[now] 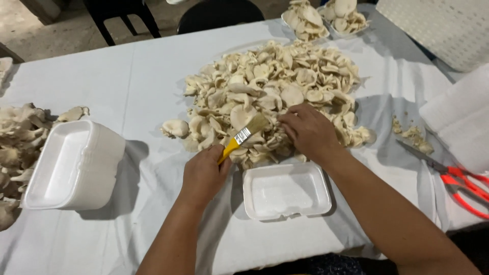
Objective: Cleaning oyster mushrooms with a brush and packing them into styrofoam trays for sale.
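Observation:
A big heap of pale oyster mushrooms [270,86] lies in the middle of the white-covered table [127,81]. My left hand [202,175] grips a paintbrush [242,136] with a yellow handle, its bristles resting on the near edge of the heap. My right hand [308,131] lies palm down on the mushrooms just right of the brush, fingers curled into them; whether it holds one is hidden. An empty white foam tray [286,191] sits right in front of the heap, between my two forearms.
A stack of white foam trays [74,165] stands at the left, with more mushrooms [15,147] beyond it. Red-handled scissors [453,178] and mushroom scraps [412,135] lie at the right, beside stacked white foam [458,117]. Filled trays [326,18] sit at the far edge.

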